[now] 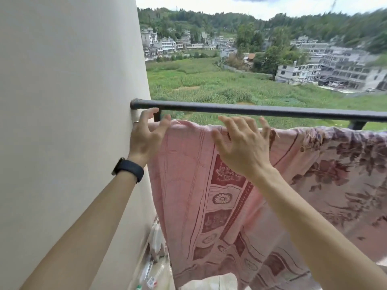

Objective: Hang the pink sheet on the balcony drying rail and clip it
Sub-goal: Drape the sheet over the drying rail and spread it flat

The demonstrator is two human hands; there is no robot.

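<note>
Pink patterned cotton sheet (188, 185) draped over lower rail, top edge running left-right under black metal bar (251, 110). My 2 hands spread, gripping nothing: left hand (144, 139) at sheet's left corner, right hand (243, 147) on its fold. No clip visible.

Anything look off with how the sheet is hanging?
Yes. The pink sheet hangs from a lower bar, not the black top rail. Its top edge beside the flowered cloth looks frayed. No clips visible; both hands, left and right, are open.

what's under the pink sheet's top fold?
The pink patterned sheet drapes over a support below the dark metal rail. That support is fully covered; no clips visible.
</note>
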